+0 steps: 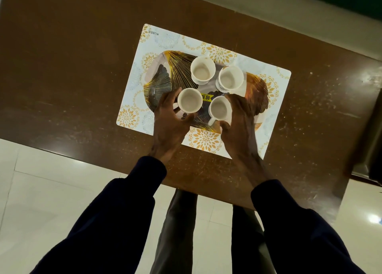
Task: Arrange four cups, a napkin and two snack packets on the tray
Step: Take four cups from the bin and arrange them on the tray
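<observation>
From the head view, your left hand is curled around the near-left cup: fingers wrap its far left side and the thumb sits against its near side, so you are gripping it. Your right hand cups the near-right cup from its right side, fingers spread along the wall and thumb close to the handle at its near edge; the hand is partly open, and you cannot tell whether it truly clamps the cup or only rests against it.

Both of those cups stand upright on the near half of the tray, one on either side of a yellow price sticker. The other two cups, the far-left cup and the far-right cup, stand upright just beside each other on the tray's far half, apart from your hands. All four look empty.

The tray lies on a patterned placemat, which lies on the brown table. Dark sleeves cover both of your forearms.
</observation>
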